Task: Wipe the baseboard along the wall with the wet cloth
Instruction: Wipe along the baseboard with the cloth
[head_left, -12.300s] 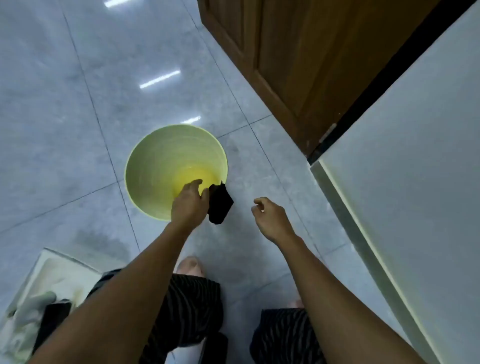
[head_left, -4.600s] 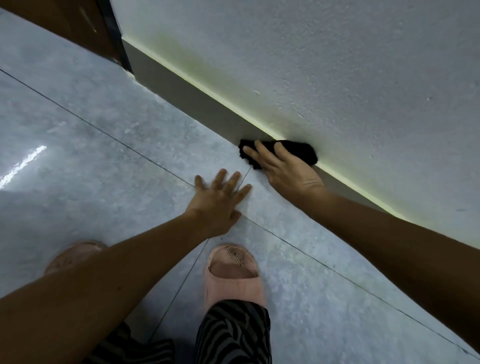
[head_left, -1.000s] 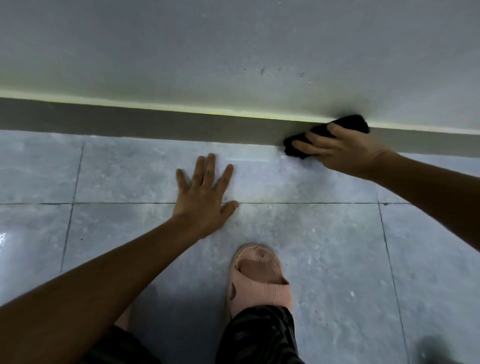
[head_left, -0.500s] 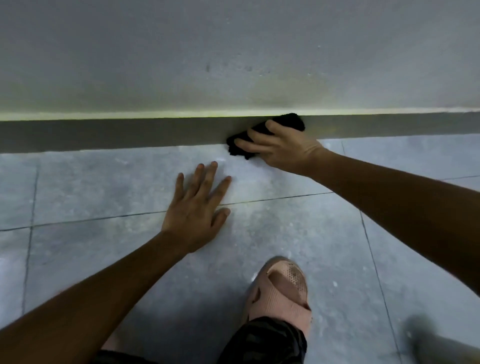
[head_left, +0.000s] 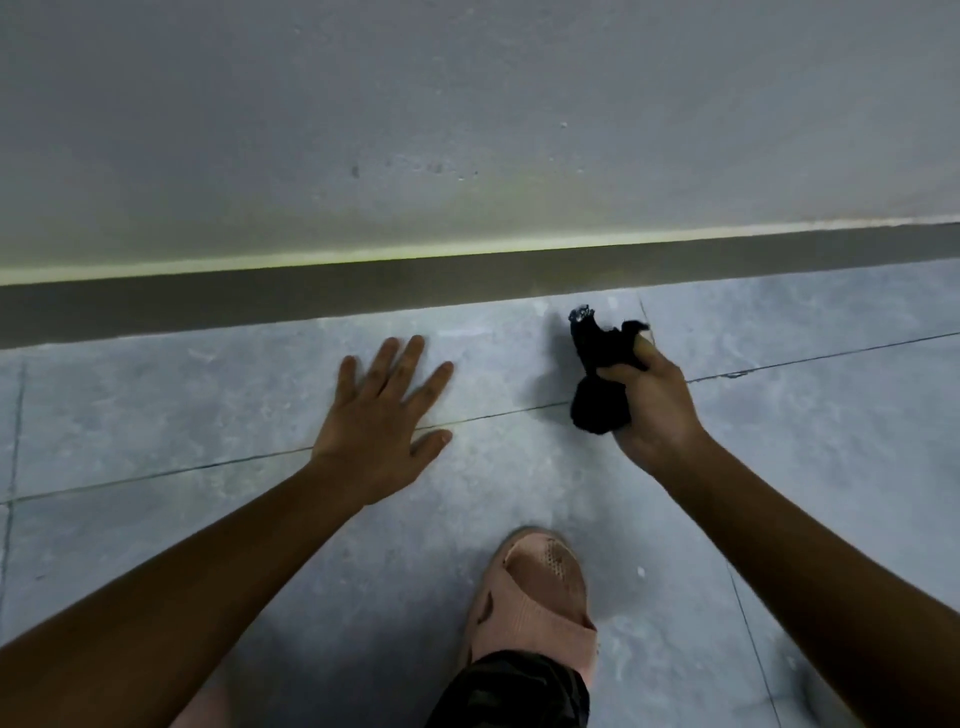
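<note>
**Cloth held clear of the baseboard**

The right hand (head_left: 655, 410) is closed around the bunched black cloth (head_left: 600, 379), near the grey baseboard (head_left: 311, 296) but not touching it. The left hand (head_left: 382, 423) lies flat, fingers spread, on the floor tiles (head_left: 156, 405) below the baseboard.

Your right hand (head_left: 652, 410) is closed around a crumpled black cloth (head_left: 600, 379), soft, matt and fuzzy at its edges. The dark grey baseboard (head_left: 311, 299) in front of you looks smooth and matt; the pale grey painted wall (head_left: 467, 130) above it is finely grainy. The grey mottled floor tiles (head_left: 208, 395) show a dull, stone-like sheen, and your pink slipper (head_left: 535, 603) looks like soft perforated foam.
</note>
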